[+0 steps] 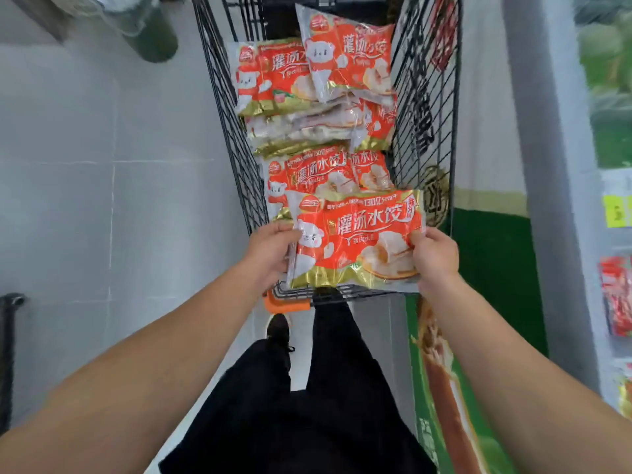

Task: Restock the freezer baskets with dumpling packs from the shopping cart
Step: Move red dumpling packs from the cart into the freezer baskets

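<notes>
Dumpling pack [355, 241] held above cart [427, 131] near rim; left hand [270, 251], right hand [436, 256] each clamped on side edge.

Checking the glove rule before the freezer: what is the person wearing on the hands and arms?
Nothing that shows. The left hand and right hand are bare, with no gloves, rings or watch visible. Both forearms are bare right to the bottom edge of the picture, so no sleeves come into view. Lower down, black trousers and a dark shoe.

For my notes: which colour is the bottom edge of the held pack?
Gold, on the held pack; head view.
</notes>
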Motion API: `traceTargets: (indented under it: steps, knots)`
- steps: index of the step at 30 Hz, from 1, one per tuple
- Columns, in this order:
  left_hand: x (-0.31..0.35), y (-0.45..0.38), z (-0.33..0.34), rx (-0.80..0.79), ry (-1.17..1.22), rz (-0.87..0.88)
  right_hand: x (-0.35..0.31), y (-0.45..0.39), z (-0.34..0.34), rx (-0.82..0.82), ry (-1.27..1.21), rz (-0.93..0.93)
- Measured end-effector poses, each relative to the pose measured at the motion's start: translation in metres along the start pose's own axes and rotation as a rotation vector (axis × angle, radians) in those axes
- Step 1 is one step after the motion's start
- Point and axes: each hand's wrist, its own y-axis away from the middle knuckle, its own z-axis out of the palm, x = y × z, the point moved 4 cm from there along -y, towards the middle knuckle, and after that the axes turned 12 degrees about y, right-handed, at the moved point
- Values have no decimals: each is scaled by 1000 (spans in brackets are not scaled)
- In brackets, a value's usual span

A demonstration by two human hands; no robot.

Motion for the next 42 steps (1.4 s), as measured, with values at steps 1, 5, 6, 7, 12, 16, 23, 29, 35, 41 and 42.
traceTargets:
  steps: [1, 5, 6, 7, 12, 16, 23, 29, 35, 41, 42]
  knots:
    - [-2, 16, -5, -25, 8, 11, 10, 21, -7, 10, -40, 7]
    - [-9, 63, -20, -88, 4, 75, 54, 88, -34, 48, -216, 67]
    - [-11, 73, -23, -101, -22, 92, 67, 103, -42, 72, -253, 78]
    - [-11, 79, -25, -112, -45, 110, 78, 114, -47, 83, -275, 87]
    - [-28, 124, -1, -238, -266, 173, 145, 171, -92, 199, -410, 136]
    - [-56, 152, 41, -357, -422, 204, 203, 194, -123, 292, -526, 208]
    - [-143, 205, 121, -496, -605, 268, 320, 232, -176, 394, -768, 266]
    - [-228, 257, 182, -582, -742, 318, 410, 254, -235, 460, -795, 269]
    - [-291, 290, 247, -643, -871, 353, 475, 252, -288, 523, -827, 269]
    - [-325, 297, 312, -717, -985, 447, 505, 235, -328, 551, -845, 262]
    - [-330, 296, 325, -720, -1002, 450, 510, 228, -336, 557, -849, 266]
